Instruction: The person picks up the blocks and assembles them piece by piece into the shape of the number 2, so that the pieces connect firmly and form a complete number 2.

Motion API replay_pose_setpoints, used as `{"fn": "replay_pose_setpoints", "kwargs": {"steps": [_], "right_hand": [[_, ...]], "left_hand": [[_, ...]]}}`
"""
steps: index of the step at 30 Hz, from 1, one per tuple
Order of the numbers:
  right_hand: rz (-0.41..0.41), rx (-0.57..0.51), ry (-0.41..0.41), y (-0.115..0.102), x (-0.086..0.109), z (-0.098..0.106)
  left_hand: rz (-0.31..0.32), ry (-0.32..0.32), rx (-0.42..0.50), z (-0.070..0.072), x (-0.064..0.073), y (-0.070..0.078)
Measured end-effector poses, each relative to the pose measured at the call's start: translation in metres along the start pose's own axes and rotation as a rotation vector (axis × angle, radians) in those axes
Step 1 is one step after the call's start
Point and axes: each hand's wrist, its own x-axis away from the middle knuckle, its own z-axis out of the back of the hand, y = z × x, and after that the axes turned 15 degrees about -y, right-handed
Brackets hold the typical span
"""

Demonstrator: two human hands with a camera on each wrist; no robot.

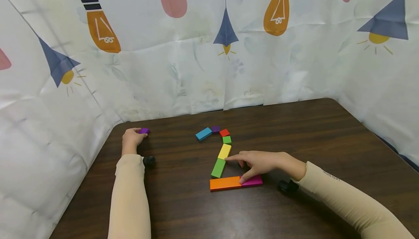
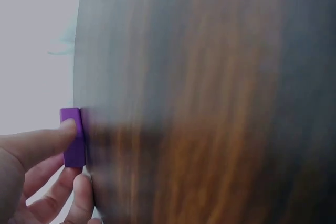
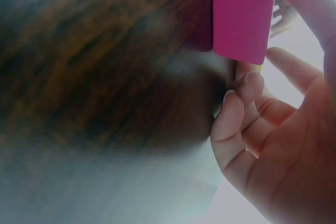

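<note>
At the table's far left, my left hand pinches a small purple block between thumb and fingers; the left wrist view shows the thumb on its face. My right hand spreads over a figure of coloured blocks. Its thumb touches where the orange block meets the magenta block, and its index fingertip is at the seam of the yellow block and the longer green block. Beyond them curve a small green block, a red block, a dark purple block and a blue block.
The blocks lie on a dark wood-grain table. Its far edge meets a white cloth printed with lamps and bulbs, which also hangs along both sides. A black wrist device sits by the left sleeve.
</note>
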Motion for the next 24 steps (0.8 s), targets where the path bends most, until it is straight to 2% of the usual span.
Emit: {"fn": "replay_pose_setpoints", "kwargs": {"steps": [4, 9, 16, 24], "right_hand": [[0.006, -0.003, -0.003, 0.0, -0.001, 0.0], [0.0, -0.001, -0.004, -0.001, 0.0, 0.001], [-0.005, 0.014, -0.02, -0.002, -0.001, 0.002], [-0.019, 0.002, -0.024, -0.004, -0.003, 0.002]], "left_hand": [[0.026, 0.015, 0.014, -0.001, 0.001, 0.001], [0.0, 0.016, 0.025, -0.001, -0.001, 0.001], [-0.04, 0.034, 0.053, 0.001, 0.003, -0.005], [-0.152, 0.065, 0.029, 0.007, 0.009, 0.015]]}}
